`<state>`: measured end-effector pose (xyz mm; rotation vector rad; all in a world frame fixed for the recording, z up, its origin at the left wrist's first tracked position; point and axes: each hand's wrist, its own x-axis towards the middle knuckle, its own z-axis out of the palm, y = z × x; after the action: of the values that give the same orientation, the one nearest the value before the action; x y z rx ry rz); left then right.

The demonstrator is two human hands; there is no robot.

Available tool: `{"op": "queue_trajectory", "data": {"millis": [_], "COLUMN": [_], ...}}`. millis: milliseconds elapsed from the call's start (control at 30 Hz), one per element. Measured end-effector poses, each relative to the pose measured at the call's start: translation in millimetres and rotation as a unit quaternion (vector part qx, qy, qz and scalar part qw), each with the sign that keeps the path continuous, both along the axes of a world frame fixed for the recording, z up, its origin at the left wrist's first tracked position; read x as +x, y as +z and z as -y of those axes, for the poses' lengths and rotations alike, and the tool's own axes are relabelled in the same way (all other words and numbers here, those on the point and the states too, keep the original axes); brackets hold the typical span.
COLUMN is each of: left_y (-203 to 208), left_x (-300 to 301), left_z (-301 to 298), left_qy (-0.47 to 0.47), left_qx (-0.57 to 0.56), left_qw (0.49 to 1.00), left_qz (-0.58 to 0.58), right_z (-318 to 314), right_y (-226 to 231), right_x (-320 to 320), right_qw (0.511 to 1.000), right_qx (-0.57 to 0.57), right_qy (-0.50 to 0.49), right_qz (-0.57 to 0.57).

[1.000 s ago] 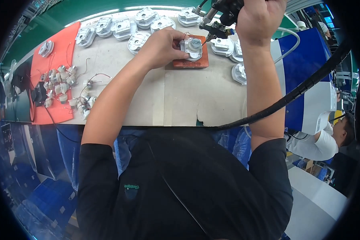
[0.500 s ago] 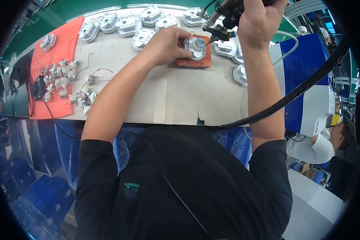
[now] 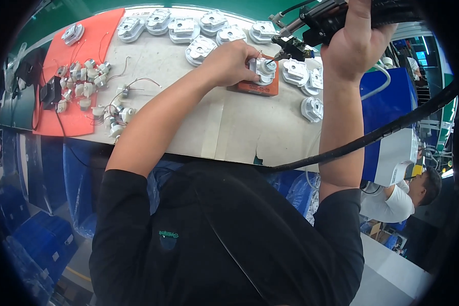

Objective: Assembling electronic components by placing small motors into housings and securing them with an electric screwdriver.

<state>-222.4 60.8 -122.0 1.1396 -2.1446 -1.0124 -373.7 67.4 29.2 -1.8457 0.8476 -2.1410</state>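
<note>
My left hand (image 3: 233,64) pinches the near-left edge of a white plastic housing (image 3: 266,77) between thumb and fingers. A small round white motor sits on the housing, which rests on an orange block (image 3: 260,90) on the table. With my right hand (image 3: 356,48) I hold a black power screwdriver (image 3: 319,28), fingers wrapped round its body. Its metal nose slants down to the left, and the thin bit (image 3: 274,59) reaches the top of the motor. Whether the bit touches a screw is too small to tell.
Several white housings (image 3: 183,29) line the far side of the table, with more (image 3: 312,108) at right. Small wired motors (image 3: 81,81) lie on a red-orange sheet (image 3: 69,122) at left. A black hose (image 3: 372,143) crosses my right forearm. Another person (image 3: 392,201) is at far right.
The view has swung slightly, shifting the table's things to the right. The screwdriver's bit now sits over the motor on the housing. Both hands keep their grips.
</note>
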Motion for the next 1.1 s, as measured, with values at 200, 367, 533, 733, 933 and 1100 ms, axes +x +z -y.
{"op": "queue_trajectory", "data": {"millis": [200, 367, 533, 733, 933, 1100], "left_y": [14.7, 9.7, 10.6, 17.2, -1.7, 12.8], "left_x": [2.5, -0.6, -1.9, -3.3, -0.6, 0.9], "left_z": [-3.8, -2.4, -3.0, -3.8, 3.9, -3.4], "left_qy": [-0.001, 0.004, 0.002, 0.005, 0.014, -0.001], "left_qx": [0.042, 0.040, 0.034, 0.024, -0.054, -0.008], "left_qw": [0.999, 0.999, 0.999, 1.000, 0.998, 1.000], "left_qz": [0.019, 0.015, 0.026, 0.014, 0.004, 0.028], "right_z": [1.0, 14.8, 13.4, 19.9, 32.7, -5.9], "right_y": [-11.7, -20.7, -26.5, -27.5, 19.8, 107.5], "right_x": [9.9, 5.2, 3.8, 0.0, -8.2, -7.8], "right_qw": [0.999, 1.000, 0.999, 0.999, 0.997, 0.997], "right_qx": [0.042, 0.009, 0.048, 0.030, -0.011, 0.075], "right_qy": [-0.003, -0.001, 0.016, 0.027, 0.062, -0.021], "right_qz": [-0.012, 0.015, 0.021, -0.009, 0.047, -0.022]}}
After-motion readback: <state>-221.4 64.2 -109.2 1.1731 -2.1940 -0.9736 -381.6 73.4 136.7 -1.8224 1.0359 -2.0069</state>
